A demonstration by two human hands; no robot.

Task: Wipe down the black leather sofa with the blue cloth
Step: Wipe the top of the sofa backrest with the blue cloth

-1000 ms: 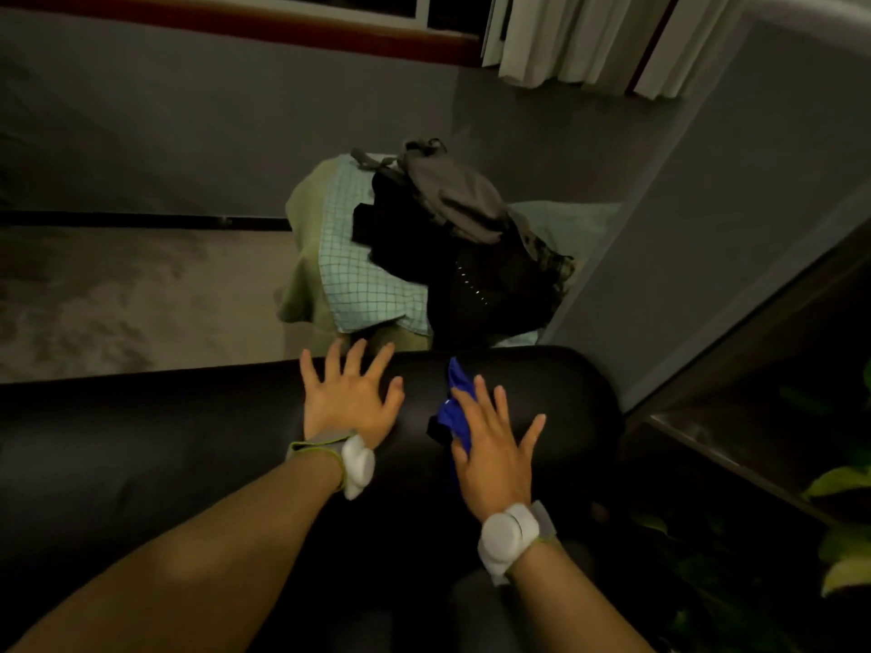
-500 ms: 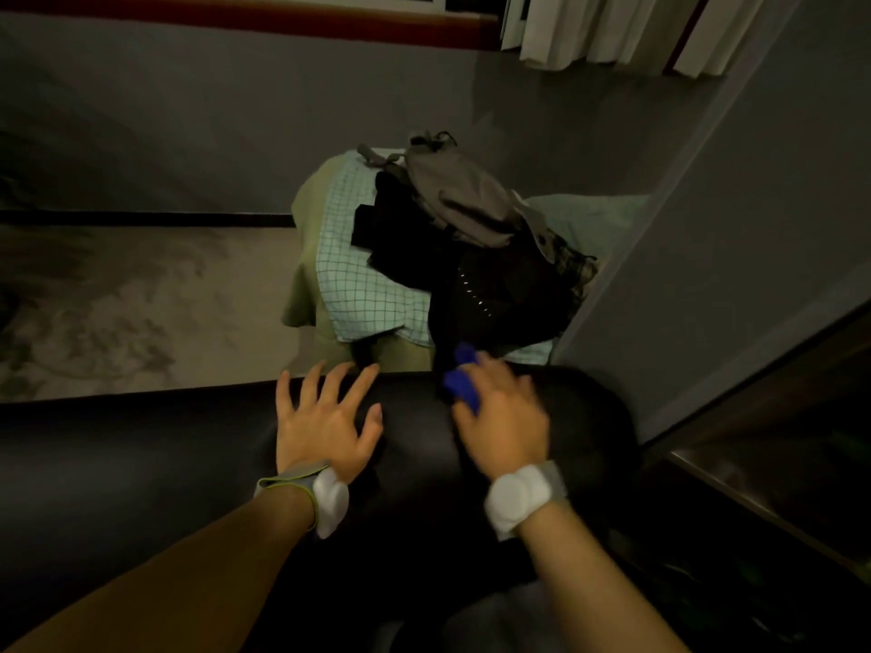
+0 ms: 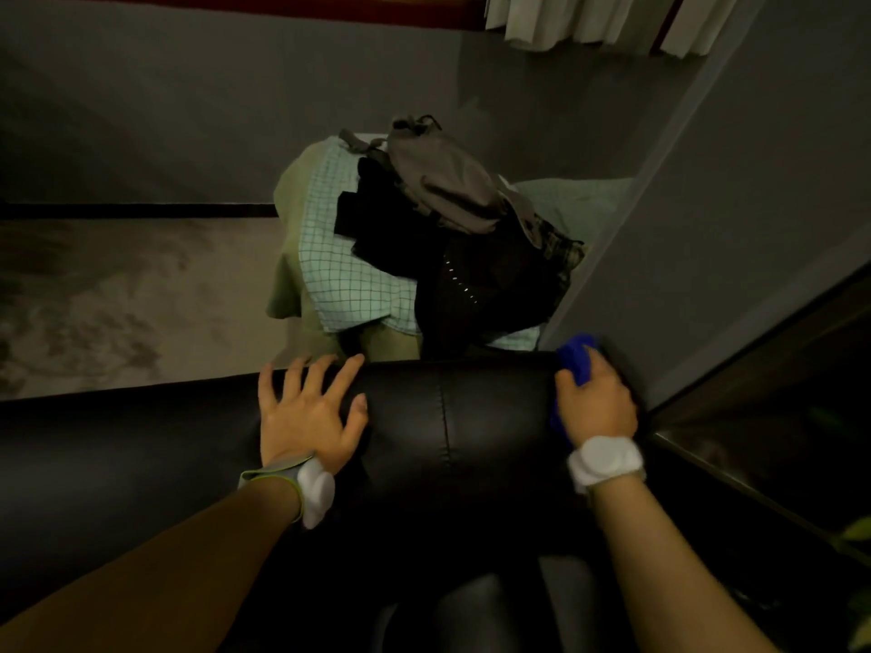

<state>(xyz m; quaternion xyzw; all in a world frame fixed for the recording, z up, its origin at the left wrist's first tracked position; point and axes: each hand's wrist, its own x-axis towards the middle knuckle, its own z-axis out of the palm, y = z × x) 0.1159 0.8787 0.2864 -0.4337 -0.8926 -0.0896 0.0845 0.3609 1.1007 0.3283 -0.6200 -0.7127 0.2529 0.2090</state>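
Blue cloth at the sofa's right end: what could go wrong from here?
1. The blue cloth is bunched under the right hand at the sofa back's corner by the wall; it could slip off behind.
2. The pile of clothes sits just behind; a long stroke might snag it.

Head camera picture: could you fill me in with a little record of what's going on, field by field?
Surface: black leather sofa, top of its backrest
Tool: blue cloth, at the right end of the backrest, by the grey wall
Right hand: over the cloth, pressing it on the leather; fingers blurred
Left hand: flat on the backrest, fingers spread, holding nothing
Behind the sofa: pile of clothes over a checked fabric
Wrists: a white band on each
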